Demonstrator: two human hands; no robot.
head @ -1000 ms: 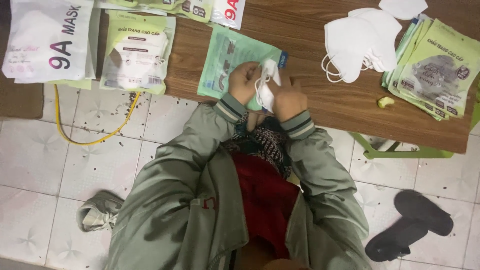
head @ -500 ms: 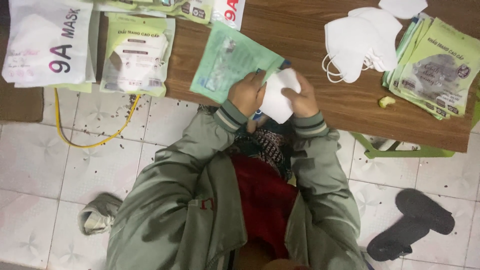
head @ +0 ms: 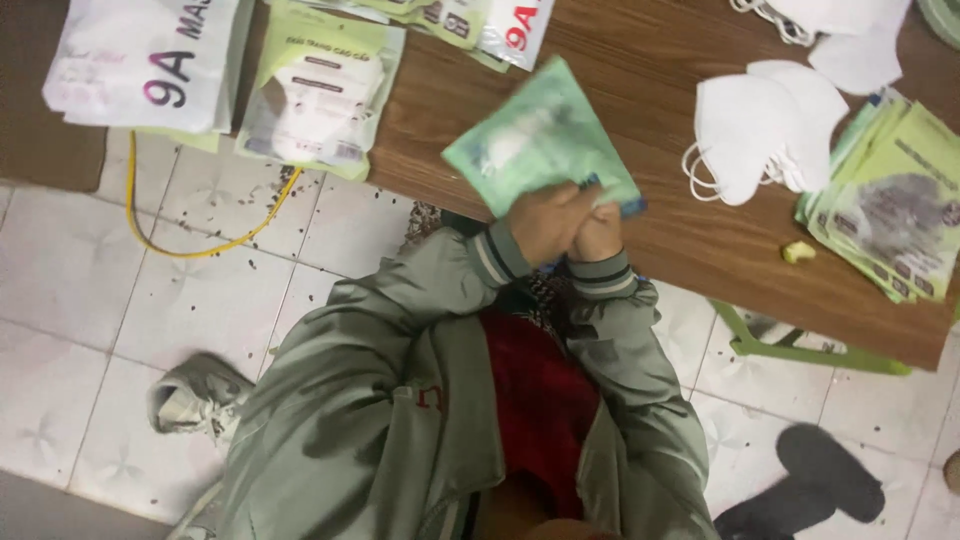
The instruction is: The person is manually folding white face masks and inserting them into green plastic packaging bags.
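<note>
Both my hands meet at the near edge of a wooden table [head: 660, 90]. My left hand [head: 545, 222] and my right hand [head: 598, 230] are pressed together on the lower end of a flat green packet [head: 535, 140], which tilts up over the table. A white shape shows through the packet's face. The white mask seen earlier is out of sight. My grey-green jacket sleeves [head: 400, 330] fill the middle of the view.
A pile of white masks [head: 760, 130] and a stack of green packets [head: 885, 210] lie at the right. More packets [head: 320, 90] and a white bag [head: 145, 60] lie at the left. A yellow cord [head: 190, 245] and shoes [head: 195, 400] rest on the tiled floor.
The white mask that my hands held a second ago is no longer visible. My hands have come together on the green packet, which is lifted and tilted. The camera view has shifted.
</note>
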